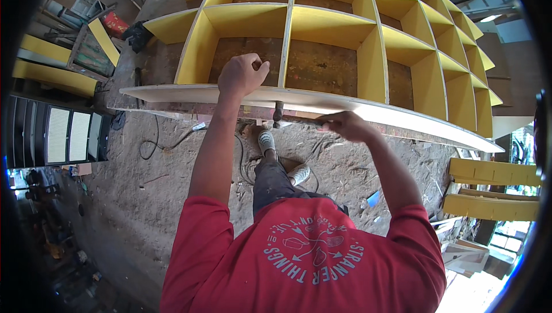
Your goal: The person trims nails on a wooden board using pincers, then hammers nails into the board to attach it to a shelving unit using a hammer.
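My right hand (348, 126) is closed round the handle of a hammer (279, 114). The hammer's head is at the outer face of a long pale board (374, 112); whether they touch I cannot tell. This board runs along the near side of a wooden grid frame (286, 31) with yellow-faced compartments. My left hand (244, 74) reaches over the board's upper edge with its fingers curled in. What those fingers hold, if anything, is hidden. Behind that hand, a yellow compartment wall (198, 51) rises, and brown wood shows at the bottom of the compartments.
The frame lies on a worn tabletop (161, 63). A dark cable (155, 149) loops across the dirt floor near my feet. Yellow boards (494, 172) are stacked at the right, more yellow boards (54, 77) at the left. A black louvred cabinet (57, 132) stands at the left.
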A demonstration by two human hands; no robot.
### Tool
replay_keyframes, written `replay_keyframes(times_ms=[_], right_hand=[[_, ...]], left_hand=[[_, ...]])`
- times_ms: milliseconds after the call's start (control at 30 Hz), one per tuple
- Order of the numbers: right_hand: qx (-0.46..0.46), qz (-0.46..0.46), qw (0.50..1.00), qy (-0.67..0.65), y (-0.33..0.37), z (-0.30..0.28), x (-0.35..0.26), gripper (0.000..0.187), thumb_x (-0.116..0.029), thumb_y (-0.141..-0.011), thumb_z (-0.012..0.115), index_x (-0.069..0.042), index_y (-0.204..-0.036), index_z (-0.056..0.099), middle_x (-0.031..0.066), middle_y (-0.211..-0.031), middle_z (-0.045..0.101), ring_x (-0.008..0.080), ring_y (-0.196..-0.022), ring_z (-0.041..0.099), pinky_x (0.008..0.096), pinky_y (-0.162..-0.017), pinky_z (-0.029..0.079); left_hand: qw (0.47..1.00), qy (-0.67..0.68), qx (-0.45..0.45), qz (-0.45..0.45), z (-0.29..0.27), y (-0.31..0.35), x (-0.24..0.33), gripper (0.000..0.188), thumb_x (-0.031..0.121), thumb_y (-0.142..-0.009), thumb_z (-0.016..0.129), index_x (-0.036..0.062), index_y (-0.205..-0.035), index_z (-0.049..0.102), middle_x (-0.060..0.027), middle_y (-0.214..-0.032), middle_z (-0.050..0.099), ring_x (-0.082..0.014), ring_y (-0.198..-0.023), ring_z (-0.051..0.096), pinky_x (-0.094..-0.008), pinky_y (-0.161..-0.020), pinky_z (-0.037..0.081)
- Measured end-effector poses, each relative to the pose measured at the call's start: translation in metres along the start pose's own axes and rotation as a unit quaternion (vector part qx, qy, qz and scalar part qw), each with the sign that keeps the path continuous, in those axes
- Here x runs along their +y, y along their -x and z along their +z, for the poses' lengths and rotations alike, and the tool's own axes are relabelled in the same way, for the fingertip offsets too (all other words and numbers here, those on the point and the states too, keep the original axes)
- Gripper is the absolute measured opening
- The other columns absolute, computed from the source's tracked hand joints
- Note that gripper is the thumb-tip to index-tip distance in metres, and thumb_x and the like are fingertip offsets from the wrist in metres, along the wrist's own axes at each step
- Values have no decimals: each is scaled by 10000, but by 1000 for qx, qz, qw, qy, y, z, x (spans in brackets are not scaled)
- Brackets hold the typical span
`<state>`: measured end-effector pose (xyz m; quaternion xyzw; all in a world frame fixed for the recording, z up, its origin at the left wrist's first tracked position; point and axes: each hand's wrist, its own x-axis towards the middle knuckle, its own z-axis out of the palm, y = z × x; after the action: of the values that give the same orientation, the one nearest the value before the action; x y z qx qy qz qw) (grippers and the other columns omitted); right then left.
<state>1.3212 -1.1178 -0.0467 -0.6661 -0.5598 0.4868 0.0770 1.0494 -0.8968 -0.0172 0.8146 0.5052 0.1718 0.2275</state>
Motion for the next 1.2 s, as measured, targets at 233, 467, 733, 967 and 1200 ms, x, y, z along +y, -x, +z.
replay_keyframes(times_ms=[233, 467, 733, 967, 1200], right_hand=[[-93, -57, 993, -33, 13, 0, -22, 458, -425, -1073, 634, -199, -1471, 654, 128, -1291, 761, 230, -1151, 725, 395, -998, 548], [39, -61, 996, -50, 15, 23, -12, 376, -307, -1053, 684, -178, -1405, 700, 137, -1207, 777, 235, -1070, 731, 374, -973, 549], [119, -50, 963, -236, 80, 56, -3, 451, -324, -1038, 727, 41, -1301, 691, 56, -860, 725, 90, -787, 601, 305, -716, 506], [323, 18, 845, -426, 112, 42, -97, 371, -149, -1005, 753, -27, -1337, 641, -18, -896, 701, 40, -782, 608, 248, -697, 499], [370, -63, 730, -572, 106, 42, -94, 257, -42, -1031, 688, 8, -1274, 622, 96, -1094, 724, 164, -858, 742, 313, -803, 633]], left_hand=[[1000, 5, 9, 5, 1, -2, -11, 314, 412, -895, 728, 105, -911, 792, -180, -904, 777, -405, -877, 750, -507, -790, 598], [999, 7, 14, 28, 2, -8, -11, 303, 379, -932, 686, 87, -984, 750, -213, -947, 766, -444, -937, 732, -524, -826, 584], [966, 225, 47, 118, 8, -8, -41, 267, 188, -1052, 539, 20, -1216, 664, -167, -942, 757, -278, -845, 740, -376, -737, 552], [737, 520, -425, 74, -14, 42, 80, 588, 156, -1090, 517, 109, -1638, 311, -90, -904, 726, -35, -589, 482, -198, -541, 376], [561, 548, -620, -36, 31, 62, 133, 610, 133, -1134, 475, 151, -1685, 215, -91, -964, 699, -63, -691, 566, -198, -607, 425]])
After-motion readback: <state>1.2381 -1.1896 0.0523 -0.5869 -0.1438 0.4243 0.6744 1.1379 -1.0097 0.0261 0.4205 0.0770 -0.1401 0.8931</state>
